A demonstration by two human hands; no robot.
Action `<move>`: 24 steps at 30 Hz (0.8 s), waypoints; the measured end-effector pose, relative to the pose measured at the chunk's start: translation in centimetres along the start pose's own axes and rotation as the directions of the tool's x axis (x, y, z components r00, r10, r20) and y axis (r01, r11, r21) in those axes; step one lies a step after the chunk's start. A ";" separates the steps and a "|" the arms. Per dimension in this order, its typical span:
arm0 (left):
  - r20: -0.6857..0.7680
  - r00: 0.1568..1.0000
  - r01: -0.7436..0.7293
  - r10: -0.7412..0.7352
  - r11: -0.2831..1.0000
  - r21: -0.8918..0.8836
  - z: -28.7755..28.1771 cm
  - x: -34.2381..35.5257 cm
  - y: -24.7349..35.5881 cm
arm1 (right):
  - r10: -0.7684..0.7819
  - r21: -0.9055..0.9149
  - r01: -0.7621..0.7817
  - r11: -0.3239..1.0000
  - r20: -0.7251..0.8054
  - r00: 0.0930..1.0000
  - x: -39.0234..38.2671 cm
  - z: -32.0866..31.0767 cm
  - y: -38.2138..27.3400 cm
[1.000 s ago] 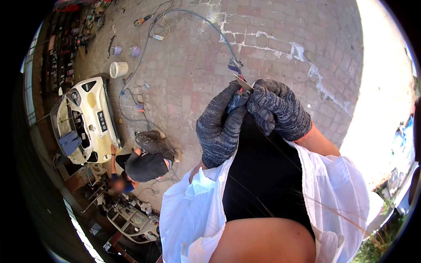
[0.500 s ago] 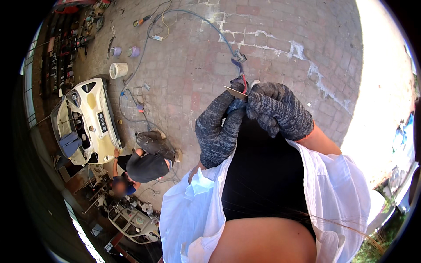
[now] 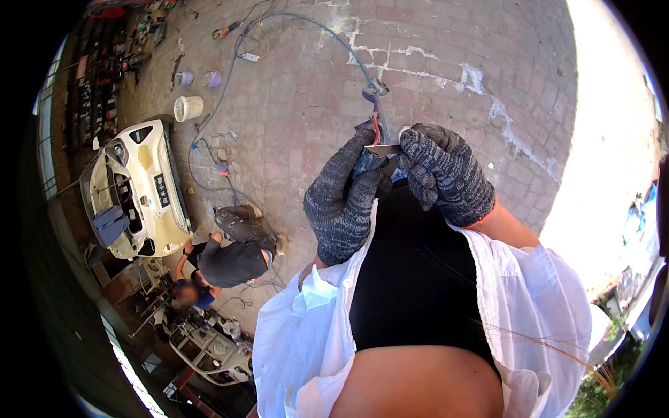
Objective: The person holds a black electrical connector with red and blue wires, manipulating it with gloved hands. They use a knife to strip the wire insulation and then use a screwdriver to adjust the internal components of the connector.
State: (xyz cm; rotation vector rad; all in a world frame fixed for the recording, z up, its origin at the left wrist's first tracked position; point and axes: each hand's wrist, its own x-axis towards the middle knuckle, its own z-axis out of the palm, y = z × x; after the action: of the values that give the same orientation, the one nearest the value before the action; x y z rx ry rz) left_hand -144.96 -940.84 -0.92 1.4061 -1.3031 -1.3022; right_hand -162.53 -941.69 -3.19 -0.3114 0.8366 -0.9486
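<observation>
My left hand [image 3: 340, 202], in a grey knit glove, is closed on a dark blue cable [image 3: 377, 106]. A red wire [image 3: 376, 129] shows along the cable just above the fingers. My right hand [image 3: 451, 168], gloved the same way, is closed on a thin flat metal blade [image 3: 382, 149]. The blade lies nearly level across the gap between my hands, its free end beside the left fingertips and the red wire. Its grip is hidden in the right glove. Something bluish sits below the blade between the left fingers, too covered to name.
Beyond my hands a grey-blue hose [image 3: 306, 19] curves over the brick paving. On the left stand a white bucket [image 3: 188, 109] and a cream car body [image 3: 150, 188]. A crouching person [image 3: 237, 263] works beside it. Another car shell [image 3: 212, 355] sits at lower left.
The blade has turned from slanting to nearly level, and more of it shows. My left hand has shifted slightly left, widening the gap between the gloves.
</observation>
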 end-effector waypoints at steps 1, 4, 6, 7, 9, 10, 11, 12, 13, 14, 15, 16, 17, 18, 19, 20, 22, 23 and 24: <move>-0.005 1.000 -0.001 0.002 0.999 0.051 0.0 0.1 0.1 | -0.013 -0.011 0.013 1.000 -0.014 1.000 -0.1 0.1 0.1; -0.011 1.000 0.008 -0.007 0.996 0.089 -0.1 0.1 0.2 | -0.040 -0.039 0.040 0.998 0.008 0.999 -0.1 0.3 0.2; -0.005 1.000 -0.002 0.002 0.993 0.116 0.0 0.0 0.0 | -0.079 -0.044 0.078 0.996 -0.009 0.997 -0.1 0.5 0.4; 0.002 1.000 -0.014 0.014 0.989 0.150 0.0 0.0 0.0 | -0.081 -0.047 0.081 0.996 -0.001 0.997 0.0 0.6 0.5; 0.009 0.999 -0.034 0.033 0.971 0.236 0.0 -0.1 -0.1 | -0.073 -0.062 0.073 0.995 0.000 0.997 0.1 0.7 0.7; 0.012 0.999 -0.042 0.041 0.958 0.285 0.0 -0.1 -0.1 | -0.096 -0.068 0.096 0.993 -0.002 0.995 0.1 0.8 0.8; -0.002 0.999 -0.047 0.050 0.945 0.323 0.0 -0.1 -0.1 | -0.105 -0.086 0.103 0.991 -0.018 0.994 0.2 0.8 0.8; 0.015 0.996 -0.084 0.084 0.929 0.361 0.0 -0.1 -0.2 | -0.114 -0.103 0.109 0.989 -0.034 0.993 0.1 0.8 0.9; 0.017 0.993 -0.115 0.118 0.914 0.389 0.0 -0.1 -0.2 | -0.091 -0.060 0.090 0.994 -0.016 0.996 0.1 0.8 0.9; 0.019 0.988 -0.146 0.152 0.897 0.418 0.0 -0.1 -0.2 | -0.069 -0.018 0.070 0.997 0.003 0.998 0.0 0.8 0.9; 0.037 0.979 -0.197 0.202 0.873 0.447 0.0 0.0 -0.2 | -0.049 0.016 0.049 0.999 0.001 0.999 -0.1 0.8 0.9; 0.057 0.967 -0.246 0.249 0.845 0.474 -0.1 0.1 -0.2 | -0.053 0.049 0.052 0.997 0.011 0.999 -0.2 0.8 0.9; 0.086 0.954 -0.292 0.289 0.813 0.504 -0.1 0.2 -0.1 | -0.056 0.073 0.056 0.996 -0.001 0.998 -0.3 0.7 0.9; 0.104 0.949 -0.308 0.298 0.800 0.515 -0.2 0.2 0.0 | -0.068 0.092 0.065 0.994 0.025 0.997 -0.4 0.7 0.9; 0.128 0.945 -0.323 0.302 0.785 0.529 -0.3 0.2 0.1 | -0.062 0.084 0.061 0.995 0.014 0.998 -0.5 0.7 0.9; 0.124 0.946 -0.318 0.299 0.784 0.533 -0.3 0.1 0.1 | -0.065 0.072 0.062 0.995 0.041 0.997 -0.5 0.6 0.9; 0.072 0.974 -0.223 0.213 0.864 0.451 -0.2 -0.3 0.1 | -0.090 0.028 0.089 0.996 0.048 0.995 -0.5 0.6 0.9; 0.053 0.985 -0.170 0.163 0.897 0.409 -0.1 -0.6 0.0 | -0.110 -0.001 0.110 0.994 0.025 0.994 -0.5 0.6 0.9; 0.010 0.990 -0.132 0.138 0.922 0.365 0.1 -0.6 -0.3 | -0.134 -0.033 0.134 0.990 0.002 0.991 -0.4 0.6 0.9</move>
State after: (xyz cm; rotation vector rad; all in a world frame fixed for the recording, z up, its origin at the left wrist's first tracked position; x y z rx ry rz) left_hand -145.01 -940.16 -1.10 1.5384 -1.6631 -0.9863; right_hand -161.65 -940.91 -3.09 -0.3999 0.8403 -1.0609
